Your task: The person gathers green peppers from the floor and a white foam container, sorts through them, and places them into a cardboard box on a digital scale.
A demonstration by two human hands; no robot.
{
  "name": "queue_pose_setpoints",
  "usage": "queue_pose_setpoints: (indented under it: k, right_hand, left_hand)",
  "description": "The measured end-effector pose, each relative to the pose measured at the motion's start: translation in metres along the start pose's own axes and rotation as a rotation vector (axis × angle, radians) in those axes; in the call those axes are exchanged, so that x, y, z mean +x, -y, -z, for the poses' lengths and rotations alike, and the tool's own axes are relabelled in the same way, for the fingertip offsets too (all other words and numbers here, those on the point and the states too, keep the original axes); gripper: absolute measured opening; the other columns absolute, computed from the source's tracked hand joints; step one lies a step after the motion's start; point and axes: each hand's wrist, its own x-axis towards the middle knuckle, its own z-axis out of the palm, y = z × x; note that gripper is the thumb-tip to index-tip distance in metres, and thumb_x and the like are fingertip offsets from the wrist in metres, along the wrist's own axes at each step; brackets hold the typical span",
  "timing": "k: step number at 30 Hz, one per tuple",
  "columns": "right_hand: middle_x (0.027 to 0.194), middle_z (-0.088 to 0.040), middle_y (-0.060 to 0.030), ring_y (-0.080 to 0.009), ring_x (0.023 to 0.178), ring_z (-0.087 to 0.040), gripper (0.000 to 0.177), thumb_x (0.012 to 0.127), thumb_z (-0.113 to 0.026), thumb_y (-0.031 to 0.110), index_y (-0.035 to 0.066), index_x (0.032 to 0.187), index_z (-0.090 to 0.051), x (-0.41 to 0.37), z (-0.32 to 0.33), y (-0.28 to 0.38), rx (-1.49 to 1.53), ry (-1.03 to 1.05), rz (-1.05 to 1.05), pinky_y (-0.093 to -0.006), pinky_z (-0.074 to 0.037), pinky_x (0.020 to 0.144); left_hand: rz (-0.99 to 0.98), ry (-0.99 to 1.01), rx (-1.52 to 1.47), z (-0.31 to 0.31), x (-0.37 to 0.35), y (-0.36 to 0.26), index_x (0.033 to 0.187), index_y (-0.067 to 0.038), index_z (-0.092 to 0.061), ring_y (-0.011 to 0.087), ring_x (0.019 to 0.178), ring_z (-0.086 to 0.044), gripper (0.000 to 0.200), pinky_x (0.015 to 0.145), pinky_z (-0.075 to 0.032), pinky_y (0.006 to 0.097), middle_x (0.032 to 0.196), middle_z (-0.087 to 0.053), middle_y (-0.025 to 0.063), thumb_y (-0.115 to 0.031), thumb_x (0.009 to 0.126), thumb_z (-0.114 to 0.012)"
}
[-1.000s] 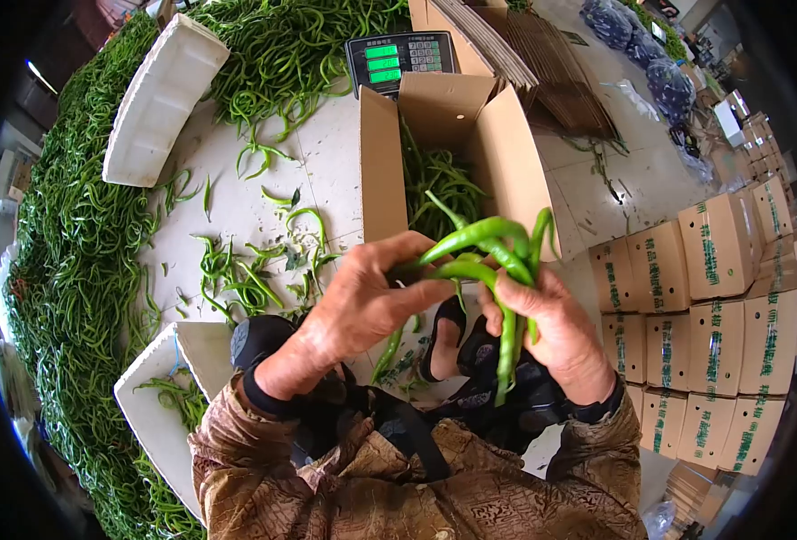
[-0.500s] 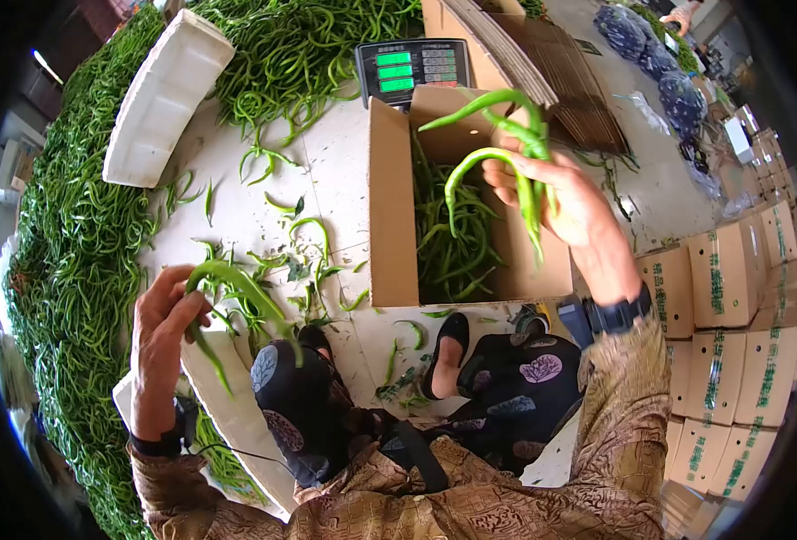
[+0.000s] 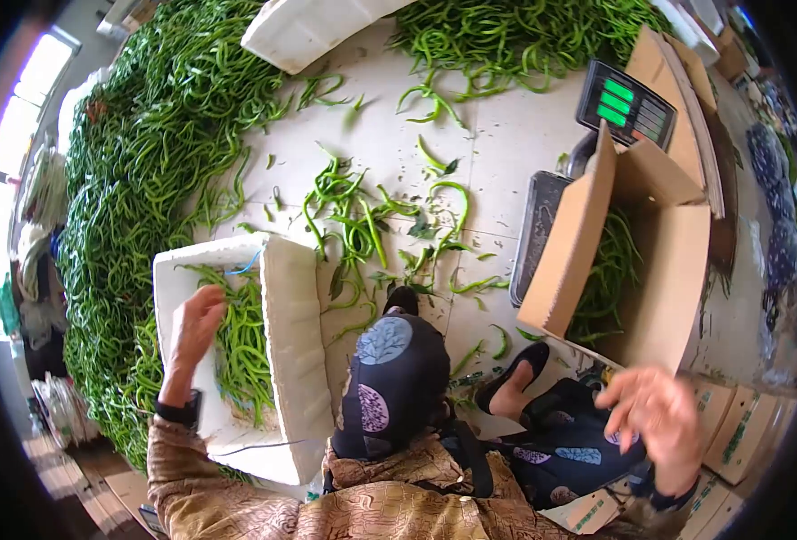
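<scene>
My left hand is over the white foam box, its fingers loosely bent with no pepper visible in them. Long green peppers lie inside that box, just right of the hand. At the lower right my right hand is raised near my knee, empty, its fingers apart and slightly curled. Beyond it stands an open cardboard box with more green peppers in its bottom. A single blurred green pepper shows above the floor at the upper middle.
A large heap of green peppers spreads along the left and back. Loose peppers and leaves lie on the pale floor before my feet. A scale display stands behind the carton. Another foam box is at the back; packed cartons are at right.
The view has turned left. Both hands have let go of their peppers. My right hand has drawn back from the carton; my left hand is now over the foam box.
</scene>
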Motion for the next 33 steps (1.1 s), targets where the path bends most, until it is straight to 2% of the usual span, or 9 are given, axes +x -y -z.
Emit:
queue_pose_setpoints:
  k: [1, 2, 5, 14, 18, 21, 24, 28, 33]
  right_hand:
    - [0.105, -0.064, -0.0201, -0.0194, 0.075, -0.066, 0.041, 0.089, -0.063, 0.018, -0.01, 0.116, -0.051, -0.001, -0.012, -0.003, 0.043, 0.063, -0.072, -0.0254, -0.054, 0.057]
    - [0.1, -0.065, -0.0239, -0.0208, 0.07, -0.067, 0.042, 0.086, -0.066, 0.021, -0.011, 0.11, -0.054, 0.001, -0.028, -0.012, 0.052, 0.062, -0.089, -0.025, -0.053, 0.05]
    - [0.104, -0.065, -0.0194, -0.0179, 0.077, -0.065, 0.033, 0.09, -0.06, 0.014, -0.006, 0.116, -0.054, 0.033, -0.059, -0.043, 0.134, 0.144, -0.272, -0.0254, -0.051, 0.062]
    - [0.1, -0.064, -0.0061, -0.0095, 0.081, -0.058, 0.025, 0.094, -0.058, 0.018, 0.003, 0.114, -0.057, 0.221, -0.103, -0.172, 0.249, 0.0, -0.388, -0.023, -0.047, 0.071]
    - [0.098, -0.065, -0.0041, -0.0091, 0.08, -0.059, 0.023, 0.094, -0.058, 0.019, 0.005, 0.112, -0.058, 0.294, -0.114, -0.208, 0.245, 0.042, -0.367, -0.0228, -0.047, 0.07]
    - [0.097, -0.065, -0.0039, -0.0094, 0.079, -0.059, 0.021, 0.094, -0.059, 0.02, 0.006, 0.111, -0.059, 0.327, -0.114, -0.227, 0.281, 0.013, -0.389, -0.0231, -0.048, 0.068]
    - [0.098, -0.066, -0.0044, -0.0095, 0.079, -0.06, 0.021, 0.095, -0.059, 0.02, 0.005, 0.11, -0.06, 0.344, -0.108, -0.241, 0.283, -0.032, -0.39, -0.0233, -0.049, 0.066]
    - [0.099, -0.066, -0.0049, -0.01, 0.079, -0.06, 0.023, 0.095, -0.059, 0.02, 0.004, 0.112, -0.06, 0.352, -0.1, -0.254, 0.216, -0.086, -0.396, -0.0236, -0.05, 0.066]
    - [0.101, -0.064, -0.0033, -0.0093, 0.086, -0.058, 0.029, 0.093, -0.062, 0.022, 0.005, 0.117, -0.059, 0.365, -0.112, -0.254, 0.13, -0.071, -0.349, -0.0241, -0.048, 0.071]
  left_hand:
    - [0.179, 0.082, -0.098, -0.018, 0.008, -0.04, 0.116, 0.0, -0.061, 0.0147, 0.086, -0.064, 0.029, 0.072, -0.053, 0.029, 0.098, -0.069, 0.01, -0.012, 0.089, -0.059]
    - [0.139, 0.17, -0.209, -0.038, 0.021, -0.049, 0.115, -0.001, -0.062, 0.0139, 0.087, -0.064, 0.029, 0.072, -0.053, 0.0281, 0.097, -0.069, 0.0099, -0.013, 0.089, -0.06]
    - [-0.082, 0.32, -0.125, -0.109, 0.077, -0.038, 0.114, 0.0, -0.063, 0.0242, 0.094, -0.067, 0.032, 0.083, -0.053, 0.0336, 0.104, -0.069, 0.0171, -0.016, 0.086, -0.059]
    - [0.232, -0.095, 0.179, -0.317, 0.211, 0.092, 0.125, -0.001, -0.054, 0.0381, 0.107, -0.057, 0.062, 0.092, -0.048, 0.0424, 0.117, -0.058, 0.0215, -0.023, 0.071, -0.075]
    - [-0.018, -0.111, 0.295, -0.354, 0.188, 0.072, 0.134, -0.007, -0.045, 0.0356, 0.111, -0.048, 0.073, 0.093, -0.042, 0.0467, 0.121, -0.048, 0.0182, -0.009, 0.067, -0.076]
    - [0.005, 0.06, 0.068, -0.363, 0.167, 0.058, 0.12, -0.009, -0.058, 0.0328, 0.096, -0.058, 0.051, 0.085, -0.046, 0.0439, 0.098, -0.064, 0.012, -0.005, 0.071, -0.07]
    - [-0.052, -0.076, 0.066, -0.356, 0.159, 0.062, 0.108, -0.006, -0.063, 0.0309, 0.089, -0.061, 0.037, 0.083, -0.047, 0.0424, 0.089, -0.067, 0.0109, -0.005, 0.071, -0.068]
    - [-0.107, -0.251, -0.068, -0.352, 0.146, 0.036, 0.1, -0.006, -0.063, 0.0337, 0.092, -0.054, 0.027, 0.08, -0.043, 0.0428, 0.096, -0.06, 0.0118, -0.008, 0.074, -0.069]
    - [-0.181, -0.085, 0.267, -0.385, 0.139, 0.012, 0.096, -0.008, -0.064, 0.0282, 0.093, -0.048, 0.033, 0.08, -0.036, 0.042, 0.091, -0.052, 0.0083, -0.023, 0.069, -0.077]
